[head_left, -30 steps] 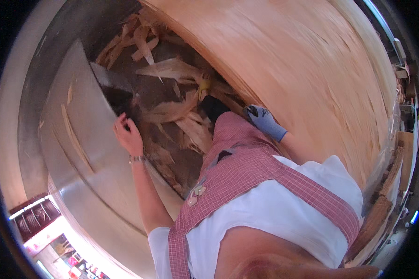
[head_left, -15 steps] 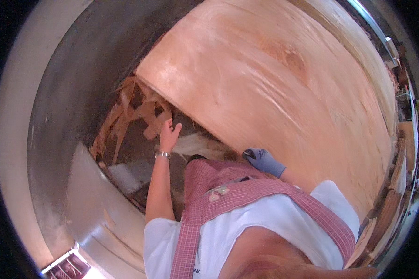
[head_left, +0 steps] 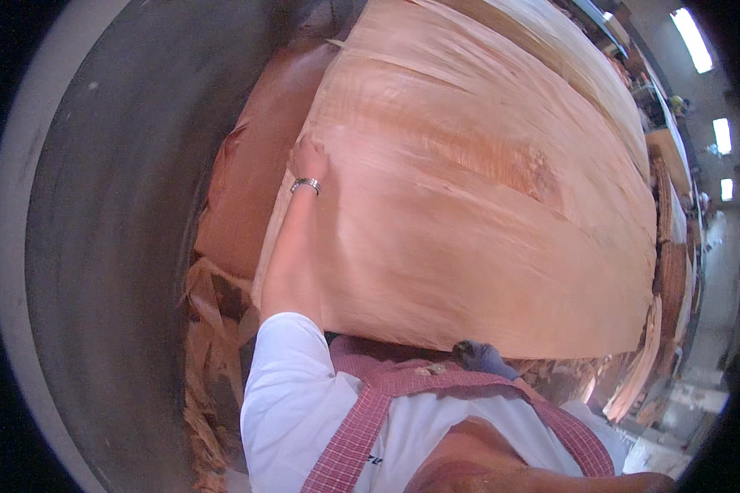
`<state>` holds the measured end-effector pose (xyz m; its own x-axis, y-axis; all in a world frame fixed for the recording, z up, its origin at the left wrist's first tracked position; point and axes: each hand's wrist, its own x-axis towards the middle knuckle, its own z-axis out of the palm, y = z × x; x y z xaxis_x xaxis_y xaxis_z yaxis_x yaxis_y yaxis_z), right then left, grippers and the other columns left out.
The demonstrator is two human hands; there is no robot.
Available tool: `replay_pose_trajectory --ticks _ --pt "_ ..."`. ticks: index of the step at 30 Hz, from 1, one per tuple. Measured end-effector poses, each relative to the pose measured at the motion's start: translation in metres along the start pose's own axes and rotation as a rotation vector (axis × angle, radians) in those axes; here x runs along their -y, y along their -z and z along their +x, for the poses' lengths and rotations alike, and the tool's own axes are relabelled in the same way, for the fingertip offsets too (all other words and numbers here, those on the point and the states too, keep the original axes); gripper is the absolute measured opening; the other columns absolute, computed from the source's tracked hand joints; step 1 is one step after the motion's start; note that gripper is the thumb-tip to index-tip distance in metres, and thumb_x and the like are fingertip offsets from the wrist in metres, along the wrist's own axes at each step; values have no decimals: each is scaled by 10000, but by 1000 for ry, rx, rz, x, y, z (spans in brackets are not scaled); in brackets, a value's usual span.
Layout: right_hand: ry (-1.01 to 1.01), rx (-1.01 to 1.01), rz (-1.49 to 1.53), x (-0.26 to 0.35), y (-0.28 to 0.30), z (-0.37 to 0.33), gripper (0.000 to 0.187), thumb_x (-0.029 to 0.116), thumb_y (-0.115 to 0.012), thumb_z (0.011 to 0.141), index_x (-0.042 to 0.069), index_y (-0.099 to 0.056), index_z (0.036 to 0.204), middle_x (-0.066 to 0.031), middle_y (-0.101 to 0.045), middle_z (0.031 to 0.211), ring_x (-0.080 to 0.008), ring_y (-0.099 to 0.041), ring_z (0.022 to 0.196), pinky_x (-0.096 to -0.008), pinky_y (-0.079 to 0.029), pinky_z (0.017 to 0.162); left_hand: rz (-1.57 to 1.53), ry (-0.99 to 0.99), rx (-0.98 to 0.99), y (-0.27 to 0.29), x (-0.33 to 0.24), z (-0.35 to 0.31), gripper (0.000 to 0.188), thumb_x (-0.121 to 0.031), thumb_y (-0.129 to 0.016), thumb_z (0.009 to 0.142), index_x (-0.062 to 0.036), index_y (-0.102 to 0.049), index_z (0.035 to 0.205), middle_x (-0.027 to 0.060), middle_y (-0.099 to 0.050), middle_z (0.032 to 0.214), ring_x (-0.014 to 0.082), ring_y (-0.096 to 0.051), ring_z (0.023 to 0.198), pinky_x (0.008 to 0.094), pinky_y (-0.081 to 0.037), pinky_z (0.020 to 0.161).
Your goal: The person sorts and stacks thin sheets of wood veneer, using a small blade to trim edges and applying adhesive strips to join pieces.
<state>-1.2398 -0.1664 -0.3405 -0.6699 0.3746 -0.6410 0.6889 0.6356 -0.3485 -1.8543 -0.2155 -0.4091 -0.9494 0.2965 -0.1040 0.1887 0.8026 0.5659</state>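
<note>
A broad sheet of pale wood veneer (head_left: 469, 246) with a darker, knotted grain patch spreads in front of me. My bare left hand (head_left: 310, 158), with a metal-banded watch (head_left: 306, 185) at the wrist, is at the sheet's left edge. Its fingers look curled onto that edge, though motion softens them. Close to my waist, at the near edge, is my right hand (head_left: 487, 359) in a blue-grey glove with dark fingertips. The gloved fingers are bent closed; what lies inside them is hidden.
Reddish-brown veneer (head_left: 263, 164) lies left of the pale sheet. Torn veneer scraps (head_left: 214, 353) are heaped at the lower left, beside a dark grey surface (head_left: 115, 246). Stacked wood (head_left: 672, 279) stands along the right. I wear a red checked apron (head_left: 370, 419).
My left hand has moved forward from above the scraps to the veneer's left edge. The sheet now sits turned in view, its near edge across my waist. More reddish veneer shows at left.
</note>
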Motion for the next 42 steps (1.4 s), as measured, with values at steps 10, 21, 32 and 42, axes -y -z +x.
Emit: replay_pose_trajectory --ticks 10,21,32,42 --pt "-117 25 -59 119 5 45 356 461 -570 878 156 -644 1045 -150 -687 943 -347 -661 878 -467 -527 760 -155 233 439 -35 46 117 368 -488 -694 747 -183 -727 951 98 -699 1061 289 -622 1079 463 -431 939" --pt "-141 96 54 127 -8 58 379 401 -541 895 118 -600 1138 -212 -654 1007 -403 -624 953 -486 -496 828 -99 177 275 -113 98 151 363 -455 -627 842 -162 -664 1052 84 -682 1117 300 -615 1094 559 -343 1006" --pt "-210 2 10 130 -19 41 332 385 -544 882 146 -611 1103 -176 -669 960 -373 -652 842 -495 -519 727 433 -552 50 -23 -8 -8 779 -538 -534 869 -174 -266 1503 158 -149 1577 331 -111 1460 583 -132 1126" --pt "-322 9 290 60 -52 -46 313 353 -546 884 115 -612 1076 -181 -663 918 -373 -643 852 -483 -502 764 368 -655 76 -36 -27 -38 640 -407 -503 918 -60 -372 1440 194 -340 1495 337 -251 1413 492 -142 1167"
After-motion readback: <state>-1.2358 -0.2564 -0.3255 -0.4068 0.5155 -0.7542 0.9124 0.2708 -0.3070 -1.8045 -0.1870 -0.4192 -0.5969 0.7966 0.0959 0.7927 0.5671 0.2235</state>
